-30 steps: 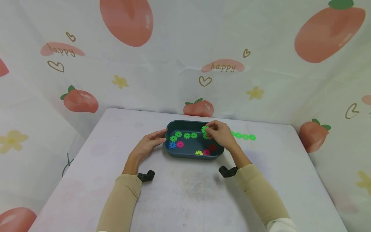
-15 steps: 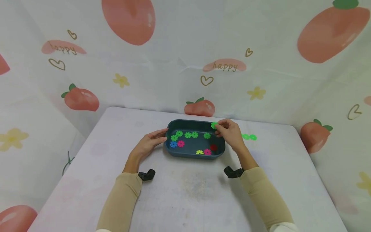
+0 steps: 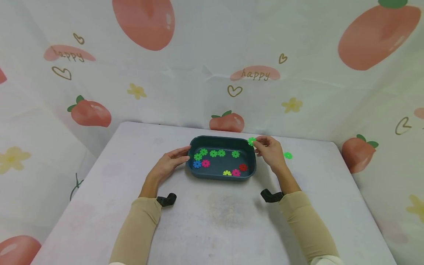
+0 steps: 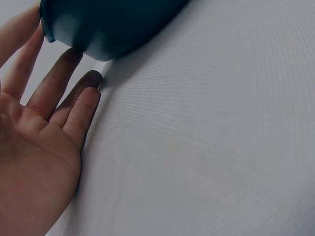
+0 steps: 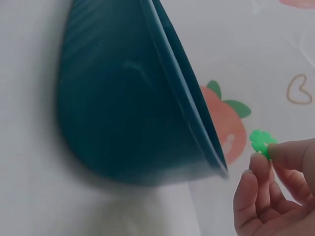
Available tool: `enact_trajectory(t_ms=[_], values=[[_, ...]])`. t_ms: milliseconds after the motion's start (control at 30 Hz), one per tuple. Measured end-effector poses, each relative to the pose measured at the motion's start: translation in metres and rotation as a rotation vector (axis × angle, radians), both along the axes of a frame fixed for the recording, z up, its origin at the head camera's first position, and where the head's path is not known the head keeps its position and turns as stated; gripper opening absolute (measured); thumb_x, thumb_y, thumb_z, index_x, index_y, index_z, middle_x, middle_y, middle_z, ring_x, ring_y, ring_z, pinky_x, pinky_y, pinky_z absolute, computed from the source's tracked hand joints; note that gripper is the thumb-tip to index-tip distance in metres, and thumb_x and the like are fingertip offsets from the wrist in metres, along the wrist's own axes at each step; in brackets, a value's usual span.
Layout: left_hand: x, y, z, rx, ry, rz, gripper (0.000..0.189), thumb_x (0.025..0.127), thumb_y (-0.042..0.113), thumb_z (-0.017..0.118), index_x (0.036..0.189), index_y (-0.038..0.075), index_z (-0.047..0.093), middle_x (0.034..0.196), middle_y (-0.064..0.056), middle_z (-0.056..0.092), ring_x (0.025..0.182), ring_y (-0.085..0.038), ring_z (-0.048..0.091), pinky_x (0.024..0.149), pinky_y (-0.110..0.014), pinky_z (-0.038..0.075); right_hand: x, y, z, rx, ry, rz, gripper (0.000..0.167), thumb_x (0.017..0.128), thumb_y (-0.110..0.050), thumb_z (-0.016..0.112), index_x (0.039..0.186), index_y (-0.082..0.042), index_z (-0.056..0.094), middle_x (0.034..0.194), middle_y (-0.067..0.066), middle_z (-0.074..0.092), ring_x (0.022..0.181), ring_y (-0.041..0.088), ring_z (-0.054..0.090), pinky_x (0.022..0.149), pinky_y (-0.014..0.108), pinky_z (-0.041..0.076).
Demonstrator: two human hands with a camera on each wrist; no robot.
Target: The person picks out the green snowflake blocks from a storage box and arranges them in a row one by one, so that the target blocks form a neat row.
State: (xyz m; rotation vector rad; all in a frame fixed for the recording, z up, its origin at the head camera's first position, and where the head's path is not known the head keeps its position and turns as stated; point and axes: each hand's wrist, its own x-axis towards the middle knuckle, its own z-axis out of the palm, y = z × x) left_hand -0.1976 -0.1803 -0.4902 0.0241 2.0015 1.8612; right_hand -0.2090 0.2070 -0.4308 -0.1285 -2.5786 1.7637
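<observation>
My right hand (image 3: pixel 271 151) pinches a bright green notched disc, a snowflake building piece (image 3: pixel 251 141), between thumb and fingertips at the back right rim of a dark teal tray (image 3: pixel 212 176). In the right wrist view the piece (image 5: pixel 262 141) shows beside the tray's rim. My left hand (image 3: pixel 166 165) rests its fairly straight fingertips against the tray's left end; the left wrist view shows them at its outer wall (image 4: pixel 113 29). Inside lie several green pieces (image 3: pixel 213 153), a blue one (image 3: pixel 197 164), two pink ones (image 3: pixel 205 163), a yellow one (image 3: pixel 226 173) and a red one (image 3: pixel 243 167).
One more green piece (image 3: pixel 288 155) lies on the white table (image 3: pixel 218 228), right of my right hand. A curtain printed with fruit (image 3: pixel 226 122) hangs behind the table. Black wrist mounts (image 3: pixel 271 195) stick out from both sleeves.
My right hand has moved right, carrying the green piece from over the tray to its back right rim. It now hides more of the green row on the table. The left hand stays put.
</observation>
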Motion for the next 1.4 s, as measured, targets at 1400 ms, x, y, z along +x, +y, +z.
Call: enact_trajectory(t_ms=[1400], values=[[-0.001,-0.001,-0.002,0.004,-0.001,0.004,0.061,0.092,0.036,0.076,0.149,0.026,0.054,0.159,-0.005,0.046,0.152,-0.024,0.037,0.129,-0.049,0.025,0.004,0.092,-0.014,0.17,-0.117,-0.204,0.041,0.101,-0.024,0.058,0.133,0.0,0.059,0.097,-0.004,0.065,0.075,0.002,0.066,0.065,0.018,0.056]])
